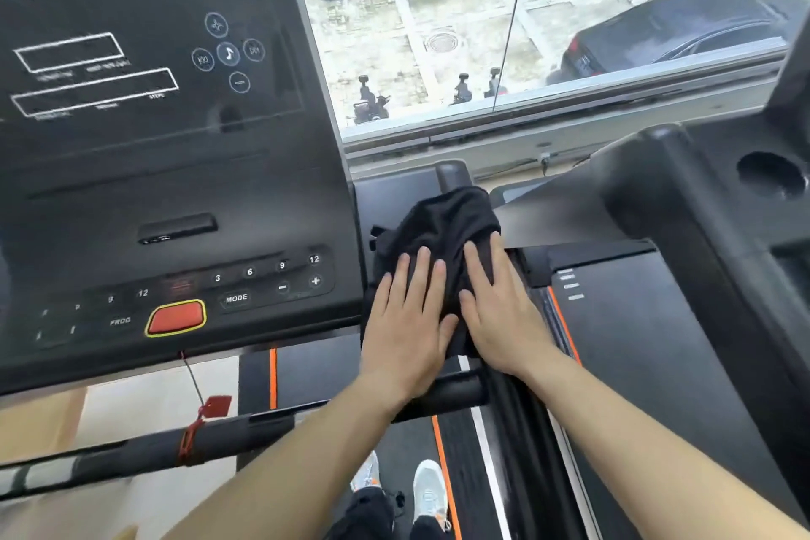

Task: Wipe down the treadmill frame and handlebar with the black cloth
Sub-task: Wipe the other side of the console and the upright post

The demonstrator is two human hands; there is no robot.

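Note:
The black cloth (442, 224) lies bunched on the right side arm of the treadmill frame (451, 173), just right of the console (175, 197). My left hand (407, 320) lies flat on the cloth's near edge, fingers spread. My right hand (499, 311) presses flat beside it, thumbs almost touching. Neither hand closes around the cloth. The padded black handlebar (456, 395) runs crosswise under my left wrist and continues left as a bar (144, 447). The frame arm under the cloth is mostly hidden.
The console has number buttons and a red stop button (175, 317), with a red safety clip (214, 406) hanging on a cord. A second treadmill (657, 320) stands close on the right. A window (526, 35) ahead overlooks parked cars. My shoes (429, 491) stand on the belt below.

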